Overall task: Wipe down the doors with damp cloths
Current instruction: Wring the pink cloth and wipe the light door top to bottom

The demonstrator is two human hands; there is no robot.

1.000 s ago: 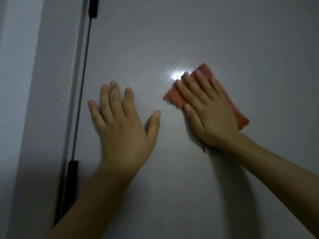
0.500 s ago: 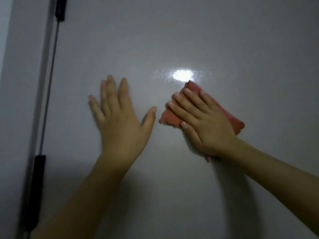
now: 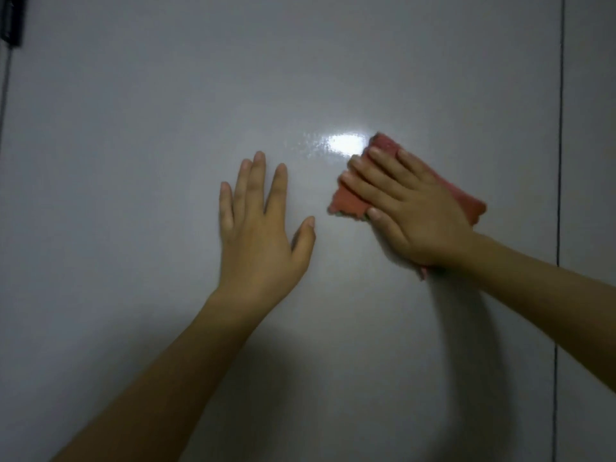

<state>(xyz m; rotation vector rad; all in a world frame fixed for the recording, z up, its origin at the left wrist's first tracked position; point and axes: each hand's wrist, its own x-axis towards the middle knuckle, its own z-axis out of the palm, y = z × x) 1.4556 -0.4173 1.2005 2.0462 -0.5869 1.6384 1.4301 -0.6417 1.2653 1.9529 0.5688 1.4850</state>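
Glossy grey-white door point(image 3: 166, 135) fills nearly the whole view, w/ a bright light glare point(image 3: 345, 143) just above centre. Folded reddish-pink cloth point(image 3: 350, 201) lies flat against the door, right of centre, directly under the right hand point(image 3: 413, 215). Cloth's long axis runs diagonally: upper-left end near the glare, lower-right end poking out past the little-finger side of the hand toward the right. One ragged corner sticks out at left, below the fingertips; a small bit shows under the wrist too.

Right hand: grip not curled round anything; fingers straight, spread a little, pressing the cloth flat onto the door, pointing up and to the left. Thumb lies along the lower edge of the cloth, touching the door or cloth edge, can't tell which. Hand slightly blurred.

Left hand point(image 3: 260, 235): flat on the door, palm down, fingers straight and pointing up, thumb splayed out to the right toward the cloth. Holds nothing. Hand and cloth are apart, w/ a strip of bare door between thumb tip and cloth corner.

Both forearms come in from the bottom edge, casting soft shadows on the door below.

Thin dark vertical seam point(image 3: 559, 161) runs down the right side, next panel beyond it. Top-left corner: end of a black handle point(image 3: 13, 21), w/ a thin dark rod below it along the left edge.
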